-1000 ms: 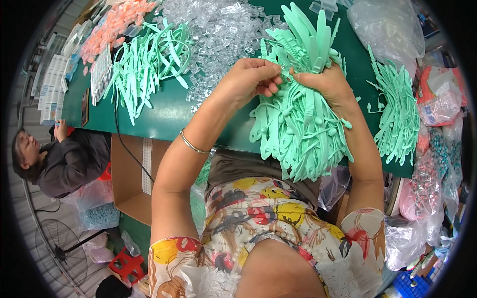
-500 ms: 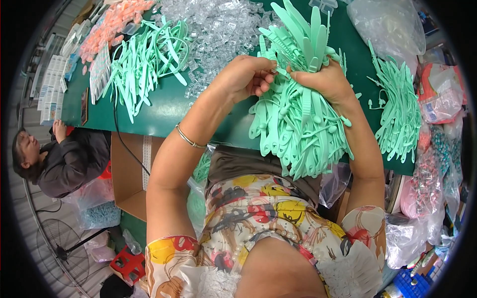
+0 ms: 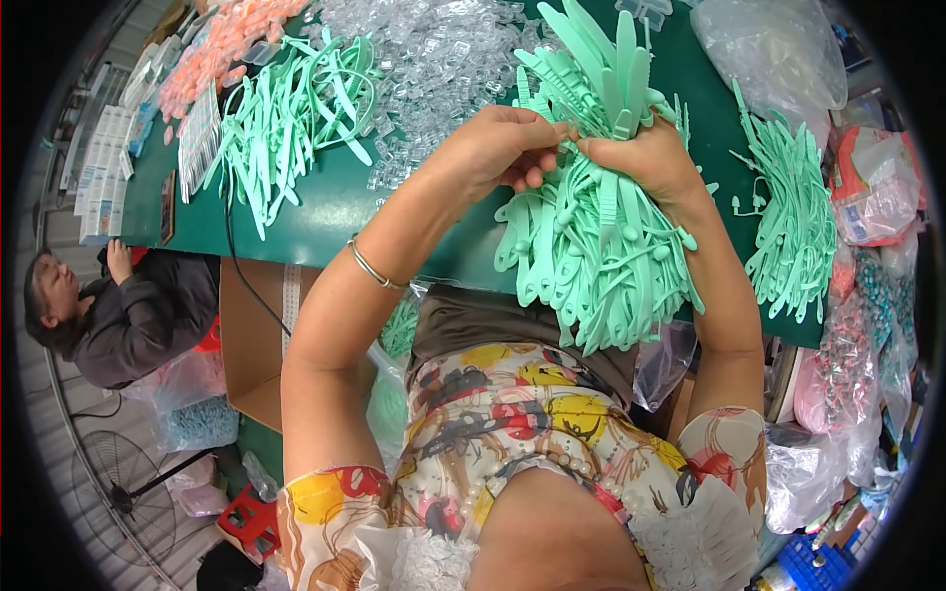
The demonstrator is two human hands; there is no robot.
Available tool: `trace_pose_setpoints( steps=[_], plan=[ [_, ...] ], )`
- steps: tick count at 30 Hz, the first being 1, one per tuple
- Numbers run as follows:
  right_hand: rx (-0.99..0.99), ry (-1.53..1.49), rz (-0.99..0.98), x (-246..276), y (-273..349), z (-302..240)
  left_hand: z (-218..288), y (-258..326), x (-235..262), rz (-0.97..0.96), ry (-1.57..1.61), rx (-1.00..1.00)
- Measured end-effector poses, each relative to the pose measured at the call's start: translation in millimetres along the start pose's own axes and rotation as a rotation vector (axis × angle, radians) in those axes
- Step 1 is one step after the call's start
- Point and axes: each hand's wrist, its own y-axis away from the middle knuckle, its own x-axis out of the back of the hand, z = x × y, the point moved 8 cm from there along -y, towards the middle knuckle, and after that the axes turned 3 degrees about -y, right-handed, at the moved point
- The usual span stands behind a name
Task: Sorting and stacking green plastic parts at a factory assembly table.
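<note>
My right hand (image 3: 645, 163) is closed around a thick bundle of mint-green straps (image 3: 606, 256). Flat ends of the straps fan out above the fist, while ribbed lengths, ball tips and holed ends hang below it over the table's near edge. Beside the right thumb, my left hand (image 3: 507, 148) pinches with thumb and forefinger at the bundle's left side. Whatever sits between those fingertips is too small and covered to make out; the other left fingers are curled.
Small clear plastic buckles (image 3: 439, 64) lie heaped on the green table (image 3: 394, 231). Left of them are loose mint straps (image 3: 291, 118) and peach pieces (image 3: 222, 49). Another strap pile (image 3: 788, 217) rests at right, below a clear bag (image 3: 769, 49). A co-worker (image 3: 138, 305) is at far left.
My left hand has shifted slightly right, bringing its fingertips up against the right thumb. My right hand and the bundle have hardly moved.
</note>
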Motion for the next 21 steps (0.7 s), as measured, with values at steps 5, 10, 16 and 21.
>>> trace_pose_setpoints(
  steps=[5, 10, 16, 21],
  plan=[
    [0.03, -0.09, -0.004, 1, -3, -2, 24, 5, 19, 0.197, -0.548, -0.331],
    [0.037, -0.151, 0.004, 1, -1, 0, 43, 12, -3, 0.282, -0.875, -0.513],
    [0.032, -0.173, -0.005, 3, -2, 2, 28, 4, -6, 0.162, -0.422, -0.3],
    [0.143, -0.023, -0.063, -4, -3, -7, 10, 0, -5, 0.079, -0.064, -0.197]
  ],
)
